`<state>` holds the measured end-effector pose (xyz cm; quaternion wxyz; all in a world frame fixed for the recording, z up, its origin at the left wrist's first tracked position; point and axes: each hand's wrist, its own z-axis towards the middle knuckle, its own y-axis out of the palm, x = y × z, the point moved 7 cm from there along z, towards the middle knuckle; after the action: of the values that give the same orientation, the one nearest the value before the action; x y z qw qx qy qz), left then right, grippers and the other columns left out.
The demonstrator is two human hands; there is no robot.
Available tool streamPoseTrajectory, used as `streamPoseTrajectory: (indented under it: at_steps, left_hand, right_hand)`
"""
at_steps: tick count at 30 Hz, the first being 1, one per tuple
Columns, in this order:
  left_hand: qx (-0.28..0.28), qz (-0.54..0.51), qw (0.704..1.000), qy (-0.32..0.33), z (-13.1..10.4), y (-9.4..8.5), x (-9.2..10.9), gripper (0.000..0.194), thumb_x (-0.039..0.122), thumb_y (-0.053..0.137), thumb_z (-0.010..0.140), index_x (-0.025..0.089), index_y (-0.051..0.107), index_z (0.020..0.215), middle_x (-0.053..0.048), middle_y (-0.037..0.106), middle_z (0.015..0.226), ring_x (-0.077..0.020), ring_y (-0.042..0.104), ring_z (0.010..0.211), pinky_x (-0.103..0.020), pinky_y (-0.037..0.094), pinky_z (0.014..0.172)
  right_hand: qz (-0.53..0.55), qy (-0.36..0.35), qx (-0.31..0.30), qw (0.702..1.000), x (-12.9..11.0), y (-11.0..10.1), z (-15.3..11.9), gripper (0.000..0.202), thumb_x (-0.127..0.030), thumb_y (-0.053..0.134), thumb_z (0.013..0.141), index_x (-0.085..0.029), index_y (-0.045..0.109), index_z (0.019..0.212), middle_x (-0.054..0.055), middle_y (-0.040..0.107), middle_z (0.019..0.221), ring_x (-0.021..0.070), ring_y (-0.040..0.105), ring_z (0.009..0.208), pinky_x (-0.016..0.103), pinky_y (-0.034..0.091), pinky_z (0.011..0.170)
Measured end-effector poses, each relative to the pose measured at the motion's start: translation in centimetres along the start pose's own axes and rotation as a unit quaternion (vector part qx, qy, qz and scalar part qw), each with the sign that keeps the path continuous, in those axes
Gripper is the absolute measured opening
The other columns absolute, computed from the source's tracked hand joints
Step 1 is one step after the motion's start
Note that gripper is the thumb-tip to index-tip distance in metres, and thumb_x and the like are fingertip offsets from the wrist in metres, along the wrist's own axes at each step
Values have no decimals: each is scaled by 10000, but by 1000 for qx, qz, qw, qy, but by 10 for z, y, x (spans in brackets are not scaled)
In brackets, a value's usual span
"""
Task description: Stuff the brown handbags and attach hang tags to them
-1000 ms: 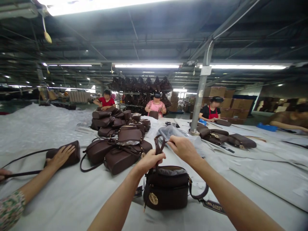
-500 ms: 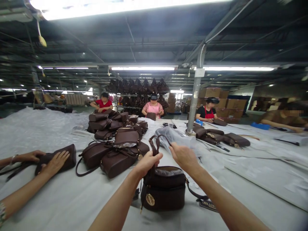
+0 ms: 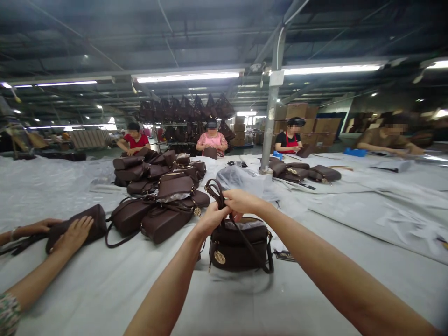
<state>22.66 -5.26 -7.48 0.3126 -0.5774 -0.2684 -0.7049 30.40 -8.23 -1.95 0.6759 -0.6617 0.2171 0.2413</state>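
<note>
A dark brown handbag (image 3: 241, 247) with a round gold emblem stands upright on the table in front of me. Clear plastic shows at its open top. Above the bag, my left hand (image 3: 214, 217) is closed round its gathered strap (image 3: 215, 189), which loops up over the fingers. Close against it, my right hand (image 3: 241, 201) is also closed on the strap, its fingertips partly hidden. From there a length of strap hangs down across the bag's front to its right side. A black label tag (image 3: 285, 256) lies beside the bag.
Brown handbags (image 3: 164, 224) are piled to the left, more (image 3: 324, 173) at the right behind a metal post (image 3: 269, 107). A co-worker's hands (image 3: 75, 235) press a bag at far left. Clear plastic (image 3: 238, 182) lies behind my hands. Several people sit across the table.
My right hand has moved left to meet my left hand, bringing the strap with it. The strap now drapes over the bag's front. The camera view has tilted down and shifted slightly right.
</note>
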Motion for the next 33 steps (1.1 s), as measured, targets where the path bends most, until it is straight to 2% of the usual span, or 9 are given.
streamPoseTrajectory:
  at_steps: [4, 8, 14, 17, 21, 24, 26, 28, 33]
  left_hand:
    - [47, -97, 993, -50, 4, -16, -13, 323, 380, 779, 640, 124, 582, 658, 70, 432, 493, -59, 367, 443, -196, 249, 425]
    - [78, -157, 983, -52, 9, -32, -14, 303, 393, 733, 723, 136, 576, 748, 52, 498, 553, -77, 471, 463, -201, 374, 457]
    - [53, -349, 930, -106, 10, -33, -20, 210, 250, 621, 876, 146, 515, 728, -21, 607, 712, -144, 642, 692, -318, 545, 726]
    - [42, -366, 924, -102, 10, -38, -18, 236, 251, 558, 929, 154, 482, 727, 65, 424, 564, -53, 485, 480, -222, 519, 615]
    - [13, -344, 931, -122, 5, -40, -17, 234, 282, 582, 915, 155, 476, 749, 95, 328, 542, -22, 297, 379, -144, 349, 397]
    - [-30, -274, 955, -114, -3, -34, -11, 274, 326, 671, 843, 161, 475, 746, 91, 359, 547, -23, 287, 386, -138, 304, 368]
    - [-69, -189, 975, -94, -8, -26, -5, 338, 379, 707, 794, 168, 455, 712, 90, 365, 544, -23, 285, 393, -139, 294, 363]
    - [-104, -102, 986, -83, -11, -17, 0, 384, 411, 698, 781, 174, 425, 651, 87, 350, 524, -27, 285, 399, -145, 283, 360]
    - [-162, 62, 982, -75, -14, 9, -1, 393, 409, 651, 776, 181, 399, 580, 76, 337, 487, -36, 278, 412, -157, 265, 365]
  right_hand:
    - [152, 42, -41, 987, 18, 13, -16, 509, -286, 491, 912, -217, 383, 1405, 6, 641, 740, 130, 619, 583, 249, 518, 567]
    - [197, 2, 5, 980, 39, 35, -39, 796, -247, 612, 806, -116, 214, 1482, -38, 577, 702, 110, 532, 622, 211, 423, 558]
    - [296, -54, 10, 954, 44, 51, -67, 648, -333, 635, 760, -156, 405, 1339, -39, 572, 735, 110, 516, 641, 225, 366, 583]
    - [244, -45, 27, 968, 42, 37, -84, 511, -363, 576, 815, -165, 494, 1279, -13, 598, 763, 137, 556, 703, 250, 407, 633]
    - [183, -54, -56, 980, 50, 33, -110, 388, -340, 525, 861, -180, 605, 1206, 42, 681, 927, 180, 624, 886, 301, 465, 803]
    - [146, -20, 36, 988, 91, 5, -124, 324, -354, 485, 889, -174, 655, 1098, 71, 693, 1023, 193, 639, 941, 310, 486, 834]
    - [61, 68, 111, 990, 135, -16, -137, 309, -309, 411, 907, -159, 668, 992, 73, 702, 930, 183, 652, 867, 286, 500, 753]
    - [-66, 156, 111, 979, 178, -23, -153, 289, -229, 401, 888, -154, 680, 875, 66, 698, 815, 178, 650, 777, 272, 484, 696]
    - [-156, 182, 46, 970, 230, 21, -170, 240, -147, 478, 859, -191, 714, 847, 57, 713, 883, 193, 639, 864, 280, 444, 787]
